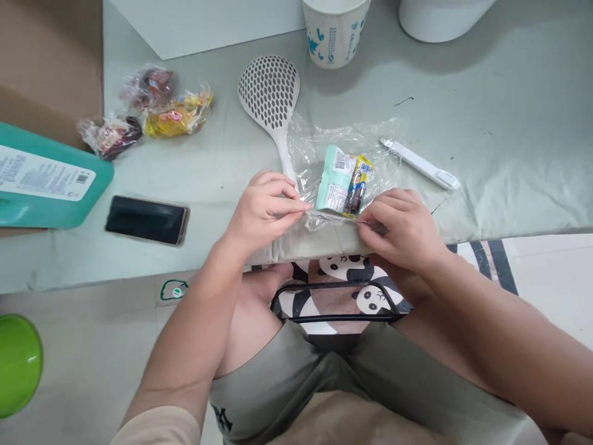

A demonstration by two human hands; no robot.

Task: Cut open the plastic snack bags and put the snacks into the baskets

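Observation:
In front of me lies a crinkled clear plastic bag [306, 145], with a mint-green packet [334, 179] and a narrow yellow-and-dark packet [359, 185] in or on it; I cannot tell which. My left hand [269, 210] pinches the bag's near left edge between thumb and fingers. At the near right edge, my right hand [401, 225] pinches the same bag, its fingers curled. A grey skimmer [269, 89] lies just beyond my left hand, its handle end partly hidden behind the fingers. To the right of the bag rests a white slim-handled tool [421, 164], perhaps a cutter.
Wrapped snacks [173, 117] sit at the left, above a dark phone [147, 220] and a teal container [50, 179]. A paper cup [336, 37] and a white vessel [440, 18] stand at the back. Below the table edge is a green bin [18, 364].

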